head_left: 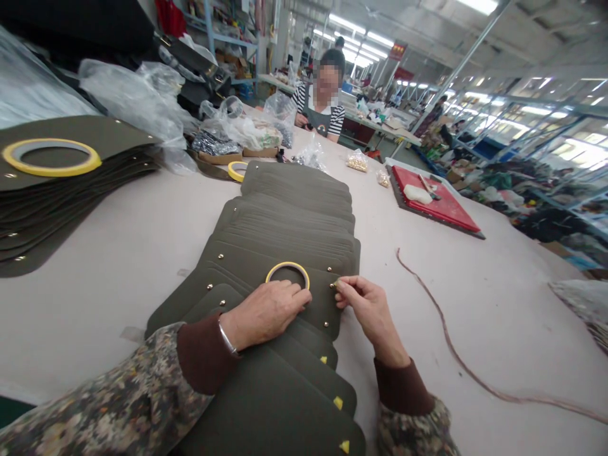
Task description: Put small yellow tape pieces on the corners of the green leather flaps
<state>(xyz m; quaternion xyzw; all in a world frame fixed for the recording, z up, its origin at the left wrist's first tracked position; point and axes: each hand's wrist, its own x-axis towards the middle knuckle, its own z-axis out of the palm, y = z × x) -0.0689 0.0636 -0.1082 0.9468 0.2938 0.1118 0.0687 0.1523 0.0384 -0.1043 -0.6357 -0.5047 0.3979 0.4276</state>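
My left hand (pixel 268 311) lies over a stack of overlapping olive-green panels (pixel 285 244), its fingers closed on the near rim of a roll of yellow tape (pixel 287 264). At the right edge of the stack, the thumb and fingers of my right hand (pixel 365 307) pinch a small piece of yellow tape (pixel 335 284). It is right by a gold-coloured stud (pixel 331 286) in a panel. More studs shine along both sides of the panels. Lower down, several yellow tape bits (pixel 337 402) stick to the right edges of the nearer panels.
To the left, another pile of olive panels (pixel 95 183) bears a yellow tape roll (pixel 52 168). Clear plastic bags (pixel 137 95) crowd the back left. A red board (pixel 437 199) lies at the right, with a cord (pixel 444 323) nearer me. Across the table sits a person (pixel 323 95).
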